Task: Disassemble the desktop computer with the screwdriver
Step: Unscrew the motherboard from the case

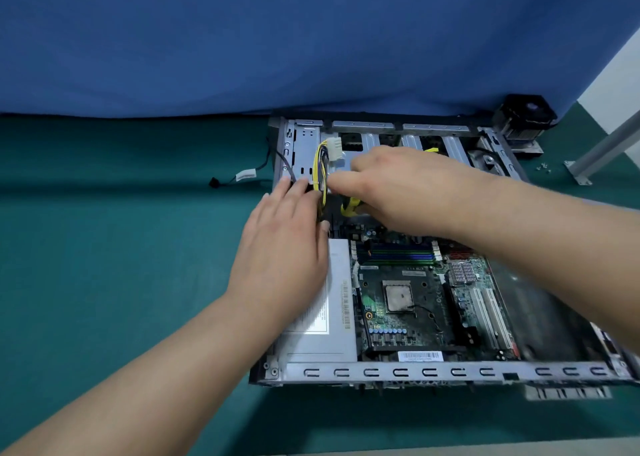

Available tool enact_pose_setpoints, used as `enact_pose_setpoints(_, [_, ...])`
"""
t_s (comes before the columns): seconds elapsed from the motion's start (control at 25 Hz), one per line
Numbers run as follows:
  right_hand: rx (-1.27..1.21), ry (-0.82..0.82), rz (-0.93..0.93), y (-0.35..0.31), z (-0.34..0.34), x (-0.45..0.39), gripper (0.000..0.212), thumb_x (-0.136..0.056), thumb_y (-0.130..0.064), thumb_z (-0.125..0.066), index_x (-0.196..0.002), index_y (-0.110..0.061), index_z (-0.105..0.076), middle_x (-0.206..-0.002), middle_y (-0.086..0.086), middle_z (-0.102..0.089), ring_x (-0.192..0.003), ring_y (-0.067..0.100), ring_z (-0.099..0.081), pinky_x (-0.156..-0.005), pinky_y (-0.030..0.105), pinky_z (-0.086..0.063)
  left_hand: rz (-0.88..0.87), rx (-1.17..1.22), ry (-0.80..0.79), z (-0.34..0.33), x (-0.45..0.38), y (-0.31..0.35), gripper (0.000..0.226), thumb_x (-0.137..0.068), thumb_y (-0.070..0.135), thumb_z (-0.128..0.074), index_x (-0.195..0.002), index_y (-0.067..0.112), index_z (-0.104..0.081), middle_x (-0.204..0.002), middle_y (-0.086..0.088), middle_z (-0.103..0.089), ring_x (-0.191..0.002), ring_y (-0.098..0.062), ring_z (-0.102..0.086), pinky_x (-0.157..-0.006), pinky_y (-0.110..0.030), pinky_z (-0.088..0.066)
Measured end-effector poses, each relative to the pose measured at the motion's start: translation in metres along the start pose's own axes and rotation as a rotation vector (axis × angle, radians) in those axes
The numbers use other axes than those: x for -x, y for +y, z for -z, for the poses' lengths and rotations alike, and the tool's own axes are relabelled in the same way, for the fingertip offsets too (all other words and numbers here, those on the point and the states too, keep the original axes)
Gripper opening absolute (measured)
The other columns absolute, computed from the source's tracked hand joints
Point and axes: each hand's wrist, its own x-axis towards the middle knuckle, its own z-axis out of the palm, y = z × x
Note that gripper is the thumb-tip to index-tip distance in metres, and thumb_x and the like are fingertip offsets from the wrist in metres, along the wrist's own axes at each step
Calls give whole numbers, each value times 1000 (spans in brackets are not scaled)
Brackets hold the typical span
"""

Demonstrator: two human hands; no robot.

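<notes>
Head camera looks down on the open grey metal desktop computer case (381,372), lying flat on the green table mat (104,247); its long axis runs left to right, open side facing up. Left hand (280,247) lies with straight fingers on the silver power supply box (332,337). Right hand (391,185) curls around the yellow and black cable bundle (320,171).

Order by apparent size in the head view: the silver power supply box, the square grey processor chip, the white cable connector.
1. silver power supply box
2. square grey processor chip
3. white cable connector, looks close to the chip; it lies farther away, so unsure.
</notes>
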Motion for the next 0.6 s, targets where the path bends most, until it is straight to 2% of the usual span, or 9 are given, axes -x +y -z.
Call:
enact_pose_setpoints(0.12, [15, -52, 35, -3, 6, -11, 34, -98, -26, -56, -107, -38, -25, -90, 2, -46, -81, 29, -45, -60, 40, -44, 19, 14, -2, -1, 2, -1, 47, -107, 33, -37, -152, 18, -39, -167, 3, -26, -157, -15, -9, -127, -35, -11])
enact_pose_setpoints(0.2, [72, -30, 15, -4, 9, -14, 24, -99, -51, -46, -103, -35, -29, -87, 1, -51, -75, 32, -50, -52, 34, -32, 16, 29, 4, -1, 0, -1, 47, -107, 32, -37, -151, 17, -40, -166, 3, -27, -157, -15, -10, -127, -34, -11])
enact_pose_setpoints(0.28, [164, 11, -15, -8, 10, -15, 36, -98, -66, -30, -95, -31, -25, -76, -1, -46, -59, 28, -44, -48, 30, -20, 17, 52, 3, 0, 0, -2, 46, -107, 31, -38, -151, 17, -41, -166, 3, -28, -157, -15, -10, -126, -35, -12])
enact_pose_setpoints(0.36, [199, 43, 9, -12, 7, -16, 34, -101, -59, -26, -93, -28, -17, -71, -3, -38, -54, 25, -35, -47, 30, -16, 17, 76, 10, -1, 0, -3, 46, -107, 28, -39, -151, 16, -40, -166, 3, -29, -157, -15, -11, -126, -34, -12])
enact_pose_setpoints(0.4, [190, 39, 12, -12, 4, -17, 31, -102, -53, -29, -93, -26, -16, -73, -4, -39, -59, 27, -38, -47, 30, -17, 17, 91, 17, -1, 1, -4, 46, -107, 26, -40, -151, 15, -40, -166, 2, -29, -157, -15, -10, -126, -33, -12])
enact_pose_setpoints(0.48, [130, 23, 26, -8, 3, -17, 26, -101, -42, -37, -97, -21, -23, -79, -3, -43, -75, 30, -47, -50, 34, -28, 17, 113, 34, -1, 1, -4, 45, -107, 23, -40, -151, 13, -41, -166, 1, -29, -157, -15, -10, -127, -31, -10])
enact_pose_setpoints(0.56, [95, -22, 40, -4, 5, -16, 22, -98, -37, -42, -106, -18, -35, -93, 2, -49, -89, 30, -50, -63, 39, -40, 21, 123, 46, -2, 1, -4, 44, -107, 22, -40, -150, 11, -42, -166, -1, -28, -157, -15, -7, -126, -28, -7])
enact_pose_setpoints(0.6, [95, -45, 56, -2, 6, -14, 22, -97, -36, -43, -110, -19, -37, -97, 3, -47, -90, 29, -47, -65, 39, -40, 25, 125, 49, -2, 1, -4, 44, -108, 22, -39, -151, 11, -41, -166, -1, -27, -157, -15, -6, -126, -27, -6])
